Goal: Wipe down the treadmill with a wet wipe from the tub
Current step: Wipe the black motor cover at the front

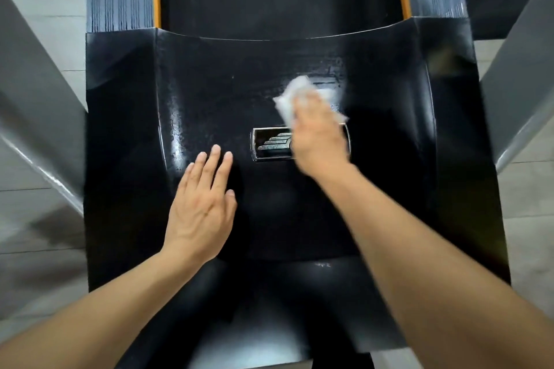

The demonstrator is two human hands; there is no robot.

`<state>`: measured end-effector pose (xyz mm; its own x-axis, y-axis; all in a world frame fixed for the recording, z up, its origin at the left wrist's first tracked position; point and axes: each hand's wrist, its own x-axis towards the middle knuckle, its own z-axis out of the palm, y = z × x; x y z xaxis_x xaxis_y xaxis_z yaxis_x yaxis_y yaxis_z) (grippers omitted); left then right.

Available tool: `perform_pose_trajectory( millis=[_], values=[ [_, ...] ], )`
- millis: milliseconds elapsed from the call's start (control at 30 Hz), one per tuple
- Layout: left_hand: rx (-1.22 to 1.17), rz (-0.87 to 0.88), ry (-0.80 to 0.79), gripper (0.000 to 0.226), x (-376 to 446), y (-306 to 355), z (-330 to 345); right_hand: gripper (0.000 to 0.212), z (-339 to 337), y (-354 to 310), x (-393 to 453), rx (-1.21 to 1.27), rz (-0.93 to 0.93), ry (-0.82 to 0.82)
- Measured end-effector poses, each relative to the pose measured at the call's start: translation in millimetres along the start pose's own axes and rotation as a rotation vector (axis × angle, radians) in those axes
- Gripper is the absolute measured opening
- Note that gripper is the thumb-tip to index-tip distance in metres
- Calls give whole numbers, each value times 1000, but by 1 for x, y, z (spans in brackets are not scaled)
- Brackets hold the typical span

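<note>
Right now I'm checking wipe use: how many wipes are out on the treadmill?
1. The white wipe is under the right hand on the black cover, just above the silver badge. Others may lie outside the picture.

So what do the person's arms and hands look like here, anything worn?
Both forearms are bare as far as the frame shows, with no sleeves in view. The left hand has no ring, watch or glove. The right hand is motion-blurred; no glove or jewellery is apparent.
</note>
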<state>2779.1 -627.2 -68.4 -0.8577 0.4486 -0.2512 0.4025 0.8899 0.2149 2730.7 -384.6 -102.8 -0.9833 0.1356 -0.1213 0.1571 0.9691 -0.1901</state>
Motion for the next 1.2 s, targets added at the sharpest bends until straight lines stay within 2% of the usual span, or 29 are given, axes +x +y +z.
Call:
perform_pose_trajectory(
  millis=[100, 167, 200, 267, 367, 400, 467, 533, 600, 700, 767, 833, 900, 967, 1033, 1100, 1167, 1200],
  values=[
    [-6, 61, 8, 63, 18, 6, 3, 58, -20, 76, 2, 37, 383, -5],
    [-6, 76, 10, 63, 29, 12, 5, 58, -19, 76, 12, 51, 491, 7],
    [-10, 73, 13, 63, 32, 15, 6, 59, -15, 63, 19, 10, 459, 15],
    [-26, 61, 23, 62, 36, 19, 7, 59, 0, 20, 36, 97, 258, 27],
    [-35, 71, 30, 63, 38, 18, 8, 51, 18, -55, 53, 311, -276, -81],
    [-41, 78, 30, 63, 40, 18, 8, 50, 13, -68, 53, 345, -404, -141],
    [-36, 75, 30, 63, 40, 16, 5, 51, 9, -62, 64, 348, -507, -259],
    [-44, 61, 42, 60, 41, 19, 3, 50, 4, -22, 76, 350, -330, -227],
    [-40, 51, 58, 59, 44, 23, 3, 45, -6, 45, 83, 330, -54, -75],
    [-30, 78, 47, 61, 53, 32, 7, 53, -29, 145, 71, 191, 262, 49],
    [-30, 112, 38, 61, 61, 40, 9, 61, -32, 162, 67, 163, 307, 115],
    [-36, 123, 45, 62, 69, 51, 11, 57, -20, 132, 73, 253, 289, 100],
    [-35, 115, 43, 64, 74, 61, 14, 45, -1, 78, 78, 388, -50, 70],
    [-18, 101, 33, 67, 75, 69, 20, 49, 7, 34, 76, 446, -352, -48],
    [16, 85, 26, 68, 74, 73, 26, 57, -1, 29, 79, 399, -440, -178],
    [35, 63, 24, 68, 72, 76, 29, 58, -15, 56, 86, 332, -324, -159],
    [32, 49, 32, 68, 71, 77, 30, 58, -26, 108, 106, 183, -85, -49],
    [25, 46, 38, 68, 71, 77, 31, 57, -31, 141, 115, 109, 33, -47]
  ],
)
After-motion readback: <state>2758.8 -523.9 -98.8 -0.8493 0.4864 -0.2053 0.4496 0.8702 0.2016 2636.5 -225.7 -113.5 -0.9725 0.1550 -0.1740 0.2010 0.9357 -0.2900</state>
